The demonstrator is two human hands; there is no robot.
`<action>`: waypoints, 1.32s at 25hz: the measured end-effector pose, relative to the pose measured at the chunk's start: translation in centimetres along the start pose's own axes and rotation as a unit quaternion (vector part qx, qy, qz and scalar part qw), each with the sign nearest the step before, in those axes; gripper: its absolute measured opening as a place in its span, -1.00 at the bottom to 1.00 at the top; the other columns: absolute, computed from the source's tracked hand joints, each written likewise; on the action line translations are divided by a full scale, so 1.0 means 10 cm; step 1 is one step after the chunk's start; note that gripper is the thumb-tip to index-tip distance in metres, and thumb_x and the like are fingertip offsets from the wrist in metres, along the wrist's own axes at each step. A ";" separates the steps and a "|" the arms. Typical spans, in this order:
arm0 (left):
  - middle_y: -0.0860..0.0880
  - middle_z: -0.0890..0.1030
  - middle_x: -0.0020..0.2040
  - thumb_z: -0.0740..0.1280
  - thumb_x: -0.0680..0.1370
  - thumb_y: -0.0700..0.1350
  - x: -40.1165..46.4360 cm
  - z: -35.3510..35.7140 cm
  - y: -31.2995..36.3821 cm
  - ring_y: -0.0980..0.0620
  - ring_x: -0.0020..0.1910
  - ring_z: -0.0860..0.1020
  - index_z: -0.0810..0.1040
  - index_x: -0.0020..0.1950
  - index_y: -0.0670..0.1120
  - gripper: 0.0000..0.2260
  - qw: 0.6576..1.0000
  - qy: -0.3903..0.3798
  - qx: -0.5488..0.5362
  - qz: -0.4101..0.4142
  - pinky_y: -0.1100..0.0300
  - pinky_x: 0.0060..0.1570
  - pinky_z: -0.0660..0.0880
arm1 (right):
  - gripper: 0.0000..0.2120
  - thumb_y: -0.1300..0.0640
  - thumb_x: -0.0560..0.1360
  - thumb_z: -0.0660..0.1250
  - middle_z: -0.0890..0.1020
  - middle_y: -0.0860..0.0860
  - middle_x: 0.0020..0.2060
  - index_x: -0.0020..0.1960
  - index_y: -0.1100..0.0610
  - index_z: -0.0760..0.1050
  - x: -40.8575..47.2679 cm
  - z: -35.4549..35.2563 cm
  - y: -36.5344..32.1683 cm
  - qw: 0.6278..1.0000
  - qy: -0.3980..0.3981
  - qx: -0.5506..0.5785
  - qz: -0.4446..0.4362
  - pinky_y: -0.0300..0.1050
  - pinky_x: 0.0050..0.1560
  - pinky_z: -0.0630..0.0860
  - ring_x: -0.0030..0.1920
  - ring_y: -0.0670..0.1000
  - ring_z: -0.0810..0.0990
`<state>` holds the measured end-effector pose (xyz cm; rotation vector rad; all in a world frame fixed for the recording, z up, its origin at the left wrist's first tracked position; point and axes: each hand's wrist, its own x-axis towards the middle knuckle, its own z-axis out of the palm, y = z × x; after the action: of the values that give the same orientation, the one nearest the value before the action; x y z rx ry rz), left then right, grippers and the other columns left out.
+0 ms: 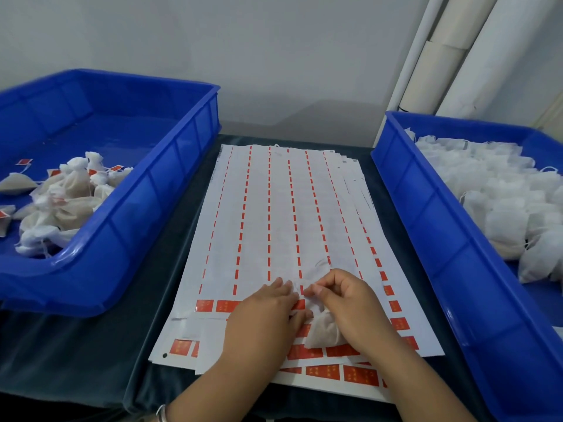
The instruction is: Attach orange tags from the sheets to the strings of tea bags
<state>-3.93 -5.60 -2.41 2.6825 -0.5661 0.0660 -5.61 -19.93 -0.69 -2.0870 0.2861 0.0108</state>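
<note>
Left of the white tag sheets (274, 223), a blue plastic tray (146, 208) holds tagged tea bags. On the sheets, my left hand (268, 312) presses flat; my right hand (344, 303) pinches a white tea bag (323, 332).

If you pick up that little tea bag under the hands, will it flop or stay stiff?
The tea bag would probably flop: its thin white cloth looks bunched and wrinkled under the right hand. It likely feels light, being small and soft-sided. It seems unlikely to roll, slumped flat on the sheet.
</note>
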 end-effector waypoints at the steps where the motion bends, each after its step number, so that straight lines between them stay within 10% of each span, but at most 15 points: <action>1: 0.17 0.29 0.45 0.09 0.57 0.21 -0.02 0.00 0.01 0.18 0.41 0.28 0.35 0.40 0.14 -0.58 1.000 0.002 0.010 0.014 0.27 0.31 0.25 | -0.91 0.05 0.53 0.30 0.64 -0.16 -0.17 -0.14 -0.03 0.53 -0.01 0.00 0.01 1.000 0.001 -0.003 -0.004 -0.45 -0.22 0.40 -0.13 -0.14 0.59; 12: -0.07 0.32 0.45 0.28 0.57 -0.08 0.04 -0.11 0.00 -0.14 0.47 0.19 0.31 0.44 -0.05 -0.55 0.952 -0.118 0.218 0.179 -0.02 0.39 0.19 | -0.89 0.05 0.54 0.28 0.60 -0.37 -0.25 -0.15 -0.04 0.53 -0.05 -0.03 0.10 0.999 0.004 0.033 -0.037 -0.53 -0.28 0.42 -0.13 -0.37 0.54; 16: 0.04 0.42 0.39 0.17 0.62 0.01 0.04 -0.08 0.00 0.02 0.41 0.31 0.43 0.36 0.00 -0.67 0.971 -0.042 0.164 0.166 0.16 0.38 0.19 | -0.90 0.04 0.53 0.29 0.61 -0.36 -0.23 -0.15 -0.04 0.53 -0.03 -0.02 0.11 0.998 0.003 0.042 -0.036 -0.54 -0.29 0.43 -0.12 -0.34 0.56; 23: 0.21 0.58 -0.08 0.22 0.56 0.08 0.02 -0.13 -0.02 0.22 -0.16 0.54 0.58 -0.02 0.10 -0.84 0.987 0.043 -0.136 -0.075 0.55 -0.20 0.32 | -0.91 0.05 0.50 0.34 0.63 -0.33 -0.27 -0.18 -0.07 0.57 -0.03 -0.02 0.10 0.997 0.009 0.067 -0.024 -0.54 -0.35 0.43 -0.15 -0.35 0.56; 33: 0.15 0.60 -0.32 0.22 0.55 0.08 0.08 -0.36 -0.24 0.13 -0.31 0.58 0.57 -0.19 0.06 -0.79 0.816 0.092 -0.470 -0.325 0.31 -0.36 0.44 | -0.92 0.01 0.45 0.39 0.60 -0.38 -0.30 -0.22 -0.10 0.56 -0.05 -0.06 -0.15 0.995 0.051 0.084 -0.010 -0.51 -0.34 0.42 -0.20 -0.27 0.58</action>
<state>-2.12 -2.48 0.11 1.7179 0.3499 -0.1191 -5.81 -19.64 0.92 -1.9254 0.3163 -0.1285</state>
